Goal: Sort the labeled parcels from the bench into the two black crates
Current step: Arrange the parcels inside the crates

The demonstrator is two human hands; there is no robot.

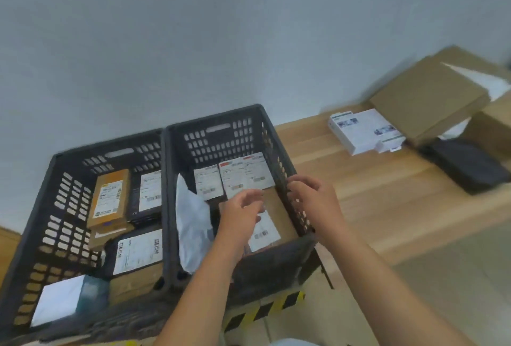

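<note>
On the wooden bench (373, 179), well to the right of the crates, lie a white box (365, 131), a black pouch (467, 164) and a stack of brown cartons (431, 96); yellow-and-black tape (265, 309) marks the edge below the right crate (287, 168). The left crate (59, 185) holds an upright tan parcel (109, 197), dark parcels with white labels and a white box. In the right crate, a grey mailer bag (192, 224) leans at the left wall and a brown labeled parcel (272, 228) lies flat under the left hand (242, 207), fingers loosely spread and empty, while the right hand (312, 193) hovers open by the crate's right wall.
</note>
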